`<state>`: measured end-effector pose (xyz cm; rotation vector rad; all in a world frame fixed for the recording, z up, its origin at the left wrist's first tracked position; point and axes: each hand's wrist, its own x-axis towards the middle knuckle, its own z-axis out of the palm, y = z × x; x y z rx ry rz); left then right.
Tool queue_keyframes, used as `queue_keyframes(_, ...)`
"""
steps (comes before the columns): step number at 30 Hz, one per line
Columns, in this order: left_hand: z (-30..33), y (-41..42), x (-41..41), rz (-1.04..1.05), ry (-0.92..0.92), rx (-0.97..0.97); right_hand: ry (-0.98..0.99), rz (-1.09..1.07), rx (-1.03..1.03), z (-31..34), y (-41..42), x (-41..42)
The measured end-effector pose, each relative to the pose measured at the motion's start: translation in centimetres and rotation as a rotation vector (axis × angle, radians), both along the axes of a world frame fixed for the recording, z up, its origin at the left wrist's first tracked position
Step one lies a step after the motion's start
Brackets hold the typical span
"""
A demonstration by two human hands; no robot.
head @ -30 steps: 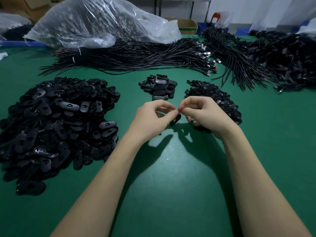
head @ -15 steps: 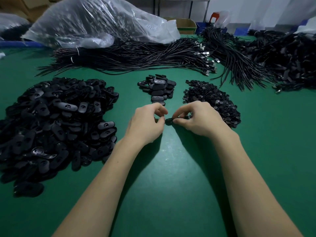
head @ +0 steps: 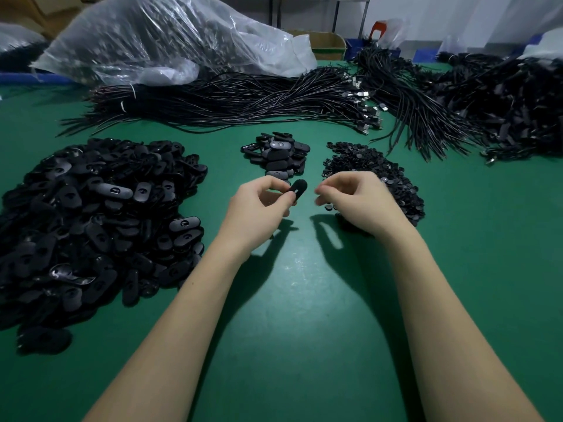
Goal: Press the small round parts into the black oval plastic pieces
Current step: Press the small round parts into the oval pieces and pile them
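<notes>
Left hand (head: 259, 205) pinching black oval plastic piece (head: 298, 189) above green table (head: 304, 330), right hand (head: 356, 199) loosely curled, contents indiscernible; likely light, rigid, smooth — best held by long edges, hole facing up.

Green-topped table (head: 292, 345), pale wall (head: 457, 16) behind, metal table legs (head: 336, 13).

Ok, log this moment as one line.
left hand: pinches black oval plastic piece | right hand: fingers curled, hold unclear, over small round parts pile | hands apart
</notes>
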<state>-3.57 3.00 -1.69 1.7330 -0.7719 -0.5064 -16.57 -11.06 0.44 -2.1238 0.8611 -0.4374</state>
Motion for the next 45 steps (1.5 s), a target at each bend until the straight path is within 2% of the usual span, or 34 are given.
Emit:
queue_keyframes(3, -0.1, 0.1, 0.3, 0.017, 0.063, -0.014, 0.176, -0.164, -0.268, -0.1, -0.8, -0.6)
queue_keyframes(6, -0.2, 0.1, 0.4, 0.024, 0.106, -0.044, 0.287, -0.169, -0.288, -0.4, -0.7, -0.7)
queue_keyframes(12, -0.1, -0.1, 0.5, 0.033, 0.203, -0.05, 0.29, -0.156, -0.294, -0.5, -0.4, -0.3)
queue_keyframes(15, 0.1, 0.0, 0.5, 0.048, 0.246, -0.054, 0.238, -0.128, -0.247, -0.4, -0.5, -0.4)
queue_keyframes(19, 0.3, 0.1, 0.4, 0.054, 0.276, -0.081, -0.086, -0.051, 0.002, 0.2, 0.0, -0.1)
queue_keyframes(21, 0.4, 0.1, 0.3, 0.046, 0.302, -0.111, -0.172, -0.013, 0.072, 0.4, 0.4, 0.2)
queue_keyframes(28, 0.8, 0.2, 0.1, 0.023, 0.344, -0.16, -0.121, -0.038, 0.014, 0.5, 1.2, 1.1)
queue_keyframes(45, 1.1, 0.4, 0.2, -0.003, 0.287, -0.109, -0.091, -0.079, -0.03, 0.7, 1.7, 1.3)
